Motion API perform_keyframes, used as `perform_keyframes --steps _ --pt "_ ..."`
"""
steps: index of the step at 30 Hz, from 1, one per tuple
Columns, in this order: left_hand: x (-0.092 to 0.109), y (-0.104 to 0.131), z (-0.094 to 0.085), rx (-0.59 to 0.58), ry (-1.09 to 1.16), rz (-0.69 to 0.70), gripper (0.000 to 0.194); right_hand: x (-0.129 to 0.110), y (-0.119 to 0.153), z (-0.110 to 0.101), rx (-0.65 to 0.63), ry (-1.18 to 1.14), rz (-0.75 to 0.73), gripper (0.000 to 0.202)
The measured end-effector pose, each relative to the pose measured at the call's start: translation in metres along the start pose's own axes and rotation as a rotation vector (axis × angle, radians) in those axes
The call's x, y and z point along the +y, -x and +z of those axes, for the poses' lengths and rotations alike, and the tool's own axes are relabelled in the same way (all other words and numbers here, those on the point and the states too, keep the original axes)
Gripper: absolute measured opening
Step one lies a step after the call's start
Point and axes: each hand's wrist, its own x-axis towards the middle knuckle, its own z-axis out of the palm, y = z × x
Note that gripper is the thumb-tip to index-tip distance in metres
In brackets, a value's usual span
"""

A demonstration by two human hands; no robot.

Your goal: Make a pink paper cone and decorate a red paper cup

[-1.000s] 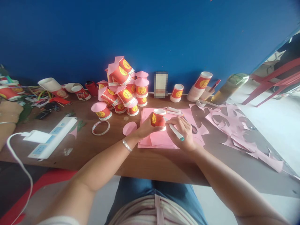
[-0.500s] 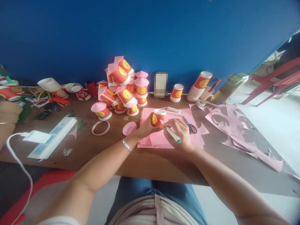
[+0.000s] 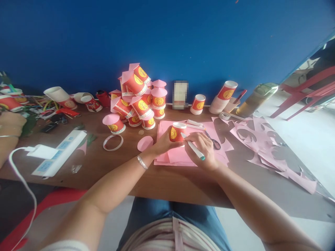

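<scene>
A red paper cup (image 3: 176, 133) with a yellow print and white rim is held upright by my left hand (image 3: 164, 142), over a stack of pink paper (image 3: 167, 161). My right hand (image 3: 202, 148) is closed around a white marker (image 3: 195, 150) with a green end; its tip is at the cup's right side. Whether the tip touches the cup is too small to tell. Scissors (image 3: 216, 144) and another white marker (image 3: 195, 124) lie on the pink paper behind my right hand.
Red cups with pink cone tops (image 3: 141, 106) are piled at the back. A pink disc (image 3: 145, 143) and a paper ring (image 3: 112, 142) lie left. Pink scraps (image 3: 264, 148) cover the right side. A power strip (image 3: 59, 153) and another person's hand (image 3: 12, 127) are at left.
The view has shifted slightly. The cup and marker are still held, with the marker tip still at the cup's right side.
</scene>
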Motion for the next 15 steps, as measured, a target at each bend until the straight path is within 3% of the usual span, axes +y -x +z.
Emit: perform_keyframes --steps 7,15 --pt "-0.0014 -0.0008 -0.0013 -0.016 -0.069 0.028 0.076 0.0009 -0.0014 0.0009 0.034 0.048 0.039 0.015" --pt "0.0006 -0.0014 -0.0002 -0.041 -0.15 0.059 0.071 0.0004 0.0003 -0.0002 -0.026 -0.039 0.001 0.018"
